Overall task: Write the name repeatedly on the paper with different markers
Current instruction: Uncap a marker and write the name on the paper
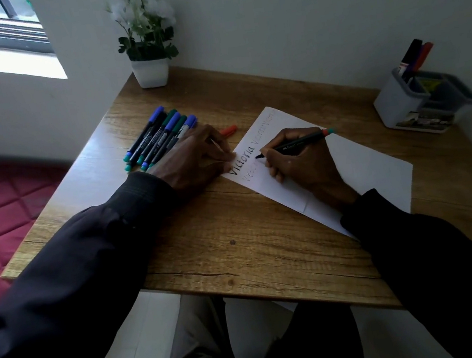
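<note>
From my seat, the writing step is underway. The right hand (296, 163) is clenched around a dark marker (296, 142), and its tip touches the paper (358, 166) just after the bold name on the upper line. The left hand (195, 160) holds nothing; its fingers lie relaxed on the paper's near-left edge and pin it to the tabletop (240, 255).

The one sheet lies slanted at mid-tabletop. On it I count one bold name and about three paler ones, two further along the same line and one beneath. They are too faint to read for certain.

I judge the next move to be finishing this word while the sheet is kept pinned, then swapping colours.

The spare markers (157, 135) lie in a row just left of the left hand. I count five caps, three blue and two green. One orange piece (228, 131) peeks out beyond the knuckles. One holder (419, 102) at far right carries at least two more pens.
</note>
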### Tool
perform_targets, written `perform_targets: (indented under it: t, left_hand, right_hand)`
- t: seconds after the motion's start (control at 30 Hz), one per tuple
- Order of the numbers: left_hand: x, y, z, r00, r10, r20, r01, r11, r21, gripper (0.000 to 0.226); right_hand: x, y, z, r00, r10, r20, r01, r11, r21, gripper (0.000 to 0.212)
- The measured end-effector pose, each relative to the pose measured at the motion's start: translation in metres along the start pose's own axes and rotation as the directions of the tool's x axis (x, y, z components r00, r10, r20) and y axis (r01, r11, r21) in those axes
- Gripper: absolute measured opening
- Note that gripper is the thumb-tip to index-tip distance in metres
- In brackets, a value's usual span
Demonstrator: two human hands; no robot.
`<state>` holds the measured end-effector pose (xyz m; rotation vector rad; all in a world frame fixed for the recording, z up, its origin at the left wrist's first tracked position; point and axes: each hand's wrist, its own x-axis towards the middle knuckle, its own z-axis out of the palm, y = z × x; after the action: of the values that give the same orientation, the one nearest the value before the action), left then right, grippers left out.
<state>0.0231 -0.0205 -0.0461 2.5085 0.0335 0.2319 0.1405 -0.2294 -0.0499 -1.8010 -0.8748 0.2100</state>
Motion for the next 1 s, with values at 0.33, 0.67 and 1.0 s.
perform_targets:
  t: [0.33,0.67,1.0]
  left_hand:
    - [0.000,0.001,0.000,0.999,-0.033,-0.016,0.032,0.998,-0.050,0.025]
    - [0.000,-0.001,0.000,1.000,0.015,-0.009,-0.015,1.000,0.024,0.022]
    - [0.000,-0.001,0.000,1.000,-0.006,-0.002,0.006,1.000,-0.011,0.021]
  right_hand:
    - [0.001,-0.001,-0.002,0.997,0.082,-0.012,-0.082,0.995,-0.049,0.009]
    - [0.000,-0.003,-0.001,0.997,0.079,-0.023,-0.080,0.996,-0.046,0.009]
    - [0.000,-0.008,-0.006,0.966,0.209,-0.153,-0.162,0.948,0.273,0.008]
